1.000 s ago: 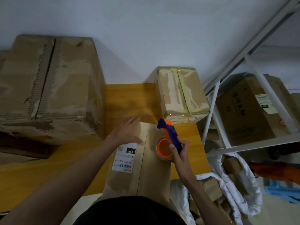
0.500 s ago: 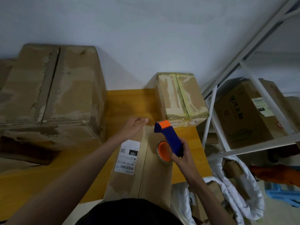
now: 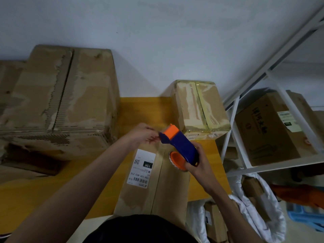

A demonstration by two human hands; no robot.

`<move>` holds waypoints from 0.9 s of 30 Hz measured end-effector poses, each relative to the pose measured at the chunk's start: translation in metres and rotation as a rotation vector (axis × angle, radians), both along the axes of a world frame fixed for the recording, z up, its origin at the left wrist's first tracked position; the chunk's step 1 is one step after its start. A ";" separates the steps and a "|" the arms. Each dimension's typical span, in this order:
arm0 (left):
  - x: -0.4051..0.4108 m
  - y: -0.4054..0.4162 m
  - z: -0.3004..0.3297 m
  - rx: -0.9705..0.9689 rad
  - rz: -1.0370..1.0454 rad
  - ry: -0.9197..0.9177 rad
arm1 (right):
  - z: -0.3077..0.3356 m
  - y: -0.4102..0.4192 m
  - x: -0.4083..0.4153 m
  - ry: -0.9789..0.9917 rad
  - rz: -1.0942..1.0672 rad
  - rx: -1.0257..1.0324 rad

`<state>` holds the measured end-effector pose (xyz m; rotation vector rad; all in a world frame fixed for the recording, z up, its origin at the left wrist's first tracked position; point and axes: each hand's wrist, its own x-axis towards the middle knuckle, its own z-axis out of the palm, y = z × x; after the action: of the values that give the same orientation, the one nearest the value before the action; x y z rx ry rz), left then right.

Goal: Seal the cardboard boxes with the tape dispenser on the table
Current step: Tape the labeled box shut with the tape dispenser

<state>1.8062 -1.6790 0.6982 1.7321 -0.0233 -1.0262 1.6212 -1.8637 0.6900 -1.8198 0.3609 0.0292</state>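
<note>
Right hand (image 3: 196, 165) is wrapped round the rear of the blue-and-orange tape dispenser (image 3: 180, 146), fingers curled under the orange roll core, holding it tilted above the box in front of the person (image 3: 168, 181); the nose points away and to the left. Left hand (image 3: 142, 135) is at the dispenser's nose with fingertips drawn together, seemingly pinching the free tape end, though the tape itself is too faint to confirm. The box lies lengthwise on the yellow desk (image 3: 140, 109), centre seam showing no tape that can be made out, shipping label (image 3: 142, 168) on the left flap. Judgement: step in hand is freeing the tape end before laying it on the seam. Risks: the tape end may slip from the pinch and fall back onto the roll, since the grip is only fingertips; fingertips sit close to the cutter edge at the nose, so a sharp pull could nick them; neither hand steadies the box, so the first press may skew it and run the strip off the seam or over the label. A smaller, already taped box (image 3: 201, 106) stands just beyond, and a large worn box (image 3: 57, 95) sits far left; either could snag loose tape if it is drawn long.
</note>
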 end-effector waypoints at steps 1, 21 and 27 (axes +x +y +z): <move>0.001 0.000 0.000 0.018 -0.002 -0.032 | -0.001 -0.001 0.002 -0.005 0.007 -0.007; 0.024 0.032 -0.038 0.154 0.372 -0.168 | -0.010 -0.052 0.060 -0.097 0.044 -0.525; 0.022 0.032 -0.056 0.215 0.357 -0.248 | -0.016 -0.052 0.070 -0.028 0.073 -0.557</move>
<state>1.8285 -1.6473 0.6422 1.9622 0.2385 -0.5653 1.6916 -1.9155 0.6735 -2.3812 0.2992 -0.0512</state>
